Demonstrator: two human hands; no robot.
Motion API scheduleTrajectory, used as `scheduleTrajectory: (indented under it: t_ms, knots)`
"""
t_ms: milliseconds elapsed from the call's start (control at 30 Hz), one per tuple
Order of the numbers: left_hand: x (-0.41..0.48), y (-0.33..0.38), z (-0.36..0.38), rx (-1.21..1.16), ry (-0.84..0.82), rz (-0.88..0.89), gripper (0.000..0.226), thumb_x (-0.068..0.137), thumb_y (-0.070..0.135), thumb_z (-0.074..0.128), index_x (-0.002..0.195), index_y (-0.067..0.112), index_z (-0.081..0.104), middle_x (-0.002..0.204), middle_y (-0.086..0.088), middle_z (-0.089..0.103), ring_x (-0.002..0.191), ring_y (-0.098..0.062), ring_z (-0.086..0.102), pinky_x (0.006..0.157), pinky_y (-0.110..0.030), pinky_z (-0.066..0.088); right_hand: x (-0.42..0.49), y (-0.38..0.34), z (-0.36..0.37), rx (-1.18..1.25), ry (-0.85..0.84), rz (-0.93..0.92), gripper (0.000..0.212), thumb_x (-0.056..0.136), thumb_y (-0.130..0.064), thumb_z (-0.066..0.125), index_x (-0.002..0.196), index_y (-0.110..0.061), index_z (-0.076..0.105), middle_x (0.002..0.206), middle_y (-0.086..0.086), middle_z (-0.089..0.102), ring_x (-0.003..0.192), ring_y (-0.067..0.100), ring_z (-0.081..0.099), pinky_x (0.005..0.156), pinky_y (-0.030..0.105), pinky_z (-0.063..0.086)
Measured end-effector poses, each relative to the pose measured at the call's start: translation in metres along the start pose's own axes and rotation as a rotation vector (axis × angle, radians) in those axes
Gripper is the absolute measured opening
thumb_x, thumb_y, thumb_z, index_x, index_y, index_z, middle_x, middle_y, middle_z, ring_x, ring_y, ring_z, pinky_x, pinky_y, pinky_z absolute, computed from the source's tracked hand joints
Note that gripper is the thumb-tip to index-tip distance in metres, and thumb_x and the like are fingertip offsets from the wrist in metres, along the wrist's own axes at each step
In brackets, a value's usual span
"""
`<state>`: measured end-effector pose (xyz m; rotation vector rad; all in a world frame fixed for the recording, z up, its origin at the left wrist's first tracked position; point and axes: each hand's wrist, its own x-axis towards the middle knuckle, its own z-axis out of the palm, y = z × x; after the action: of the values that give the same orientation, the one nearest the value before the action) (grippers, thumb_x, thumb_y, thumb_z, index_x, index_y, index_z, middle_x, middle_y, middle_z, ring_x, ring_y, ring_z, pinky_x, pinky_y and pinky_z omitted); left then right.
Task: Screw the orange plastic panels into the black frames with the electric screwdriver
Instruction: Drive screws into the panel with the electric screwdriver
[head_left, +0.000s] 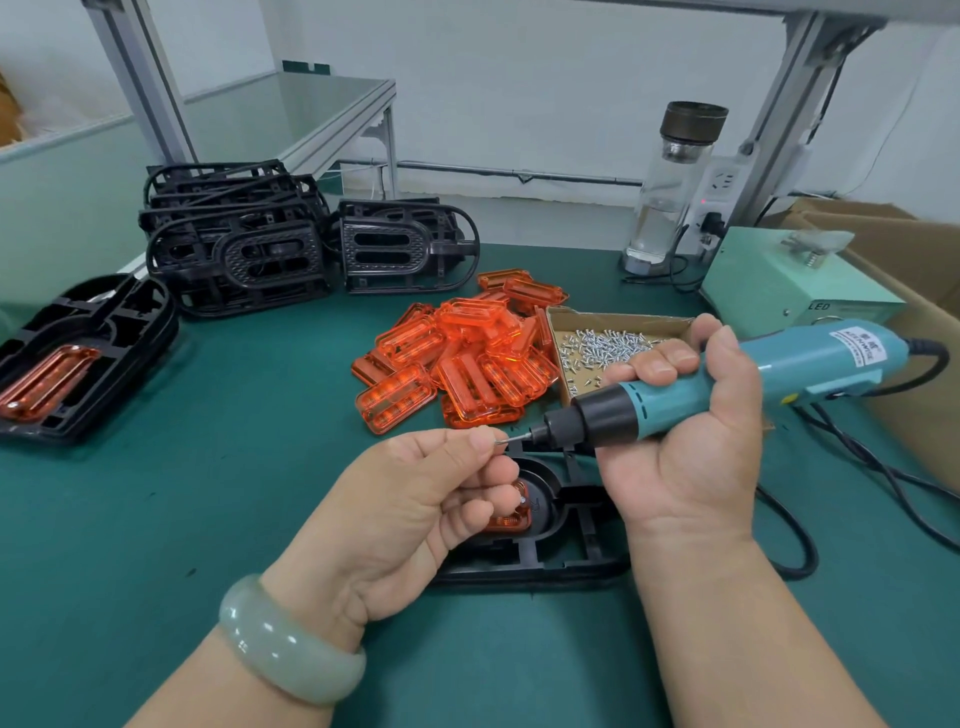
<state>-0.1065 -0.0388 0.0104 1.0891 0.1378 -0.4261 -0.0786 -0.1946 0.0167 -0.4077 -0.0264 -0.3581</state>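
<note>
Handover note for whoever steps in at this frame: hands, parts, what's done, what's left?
Left hand pinches a screw at the bit tip; right hand grips the electric screwdriver.
Below them lies a black frame with an orange panel seated in it.
Done, apparently: the panelled frame at far left.
Left: drive this screw, then work through the panel pile, screw box and stacked frames.
</note>
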Motion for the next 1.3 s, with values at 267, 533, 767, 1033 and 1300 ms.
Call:
scheduleTrajectory:
  t_ms: [267, 533, 767, 1033, 1300]
  knots:
    - [0.000, 0.000, 0.000, -0.008, 0.006, 0.002, 0.012, 0.062, 0.022, 0.067, 0.060, 0.012, 0.073, 0.061, -0.006, 0.065, 0.049, -0.012, 0.062, 0.039, -0.014, 0.046, -0.001, -0.001, 0.001, -0.011, 0.001, -0.013, 0.006, 0.085, -0.023, 0.056, 0.089, -0.023, 0.052, 0.060, -0.011, 0.046, 0.049, 0.003, 0.046, 0.059, 0.020, 0.047]
    - [0.000, -0.001, 0.001, -0.006, 0.000, 0.016, 0.011, 0.062, 0.022, 0.067, 0.060, 0.012, 0.073, 0.061, -0.006, 0.065, 0.049, -0.012, 0.062, 0.039, -0.014, 0.046, 0.000, 0.000, 0.001, -0.034, 0.013, -0.027, 0.007, 0.085, -0.023, 0.056, 0.090, -0.024, 0.051, 0.060, -0.011, 0.046, 0.049, 0.003, 0.046, 0.058, 0.020, 0.046]
    - [0.001, -0.004, 0.002, 0.031, 0.035, 0.083, 0.013, 0.064, 0.023, 0.067, 0.057, 0.014, 0.072, 0.060, -0.004, 0.065, 0.050, -0.010, 0.062, 0.041, -0.014, 0.046, -0.001, 0.000, 0.002, -0.045, -0.008, -0.043, 0.017, 0.077, -0.023, 0.059, 0.092, -0.024, 0.050, 0.060, -0.011, 0.047, 0.050, 0.004, 0.046, 0.060, 0.021, 0.045]
    - [0.002, -0.009, 0.008, 0.111, 0.110, 0.268, 0.013, 0.059, 0.028, 0.068, 0.060, 0.017, 0.073, 0.061, -0.003, 0.067, 0.054, -0.011, 0.065, 0.044, -0.014, 0.047, -0.002, -0.001, 0.003, -0.054, -0.044, -0.076, 0.008, 0.087, -0.020, 0.054, 0.093, -0.024, 0.050, 0.061, -0.011, 0.048, 0.051, 0.004, 0.047, 0.061, 0.021, 0.046]
    - [0.002, -0.007, 0.003, 0.368, 0.104, 0.356, 0.010, 0.075, 0.026, 0.067, 0.068, 0.029, 0.074, 0.062, -0.001, 0.069, 0.057, -0.010, 0.066, 0.046, -0.015, 0.046, -0.002, -0.001, 0.004, -0.060, -0.051, -0.070, 0.017, 0.079, -0.022, 0.059, 0.094, -0.023, 0.051, 0.061, -0.011, 0.048, 0.051, 0.005, 0.047, 0.059, 0.021, 0.046]
